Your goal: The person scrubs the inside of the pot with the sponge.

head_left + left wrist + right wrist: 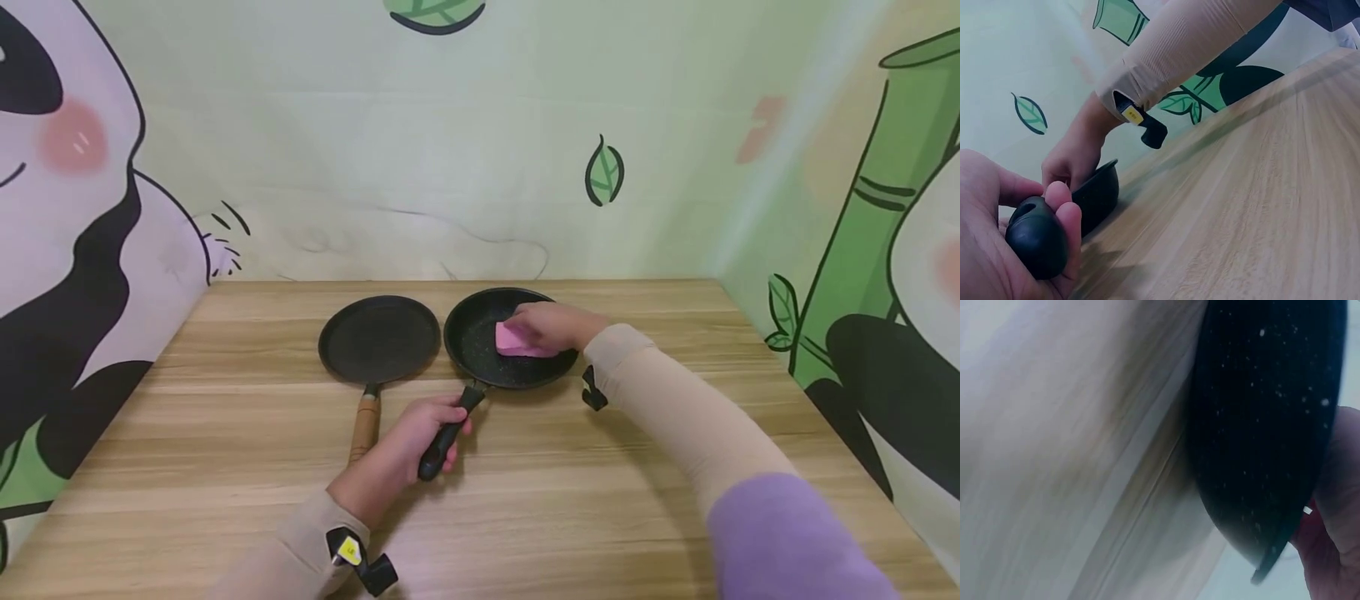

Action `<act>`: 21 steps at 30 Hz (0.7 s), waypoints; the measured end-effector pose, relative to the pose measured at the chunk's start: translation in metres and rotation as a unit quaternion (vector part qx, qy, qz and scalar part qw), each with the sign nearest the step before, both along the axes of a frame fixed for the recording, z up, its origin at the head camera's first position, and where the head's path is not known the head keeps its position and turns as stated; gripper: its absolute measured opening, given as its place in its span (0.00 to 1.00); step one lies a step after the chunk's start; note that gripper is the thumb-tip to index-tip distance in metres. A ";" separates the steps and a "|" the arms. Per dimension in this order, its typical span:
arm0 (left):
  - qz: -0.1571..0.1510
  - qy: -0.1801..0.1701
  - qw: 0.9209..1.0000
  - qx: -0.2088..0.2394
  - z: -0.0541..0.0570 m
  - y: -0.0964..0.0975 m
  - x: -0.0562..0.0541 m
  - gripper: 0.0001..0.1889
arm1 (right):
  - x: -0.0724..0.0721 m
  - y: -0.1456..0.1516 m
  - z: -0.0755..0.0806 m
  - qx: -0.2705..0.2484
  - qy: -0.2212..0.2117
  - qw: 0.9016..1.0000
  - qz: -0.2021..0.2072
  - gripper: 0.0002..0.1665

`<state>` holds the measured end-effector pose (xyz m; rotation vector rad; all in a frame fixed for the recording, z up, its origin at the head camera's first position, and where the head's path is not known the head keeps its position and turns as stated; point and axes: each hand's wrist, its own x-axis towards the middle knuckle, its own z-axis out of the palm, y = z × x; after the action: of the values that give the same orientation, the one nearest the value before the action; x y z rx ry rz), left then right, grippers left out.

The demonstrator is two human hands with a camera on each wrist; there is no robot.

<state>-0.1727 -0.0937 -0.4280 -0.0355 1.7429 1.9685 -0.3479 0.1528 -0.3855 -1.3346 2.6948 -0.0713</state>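
Observation:
A black speckled frying pan (480,333) sits toward the back of the wooden table. My left hand (427,429) grips its black handle (452,433), fingers curled round it and thumb along the top; the left wrist view shows the handle's rounded end (1038,240) in the palm. Inside the pan, my right hand (551,325) holds a pink sponge (513,342) against the cooking surface. The pan's outer wall (1260,425) fills much of the right wrist view, hiding most of that hand, with part of the fingers (1344,487) showing past the rim.
Left of the frying pan lies a flat black griddle pan (378,337) with a wooden handle (365,425), partly behind my left forearm. The wooden table (570,517) meets a wall (480,167) printed with pandas and bamboo at the back and sides.

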 end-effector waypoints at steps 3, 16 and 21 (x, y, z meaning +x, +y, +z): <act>-0.006 -0.005 1.000 -0.002 -0.001 0.000 0.000 0.26 | -0.004 -0.005 -0.004 -0.001 0.009 1.000 -0.009 0.25; 0.035 -0.005 0.999 0.003 0.002 0.009 0.009 0.27 | -0.005 -0.006 -0.006 -0.014 0.017 1.000 -0.017 0.24; 0.053 -0.005 0.999 0.007 0.002 0.007 0.005 0.27 | 0.004 0.004 -0.001 -0.009 -0.015 1.000 -0.016 0.26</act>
<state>-0.1675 -0.0870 -0.4262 -0.1338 1.7525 2.0522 -0.3442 0.1569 -0.3861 -1.2852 2.6964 -0.1179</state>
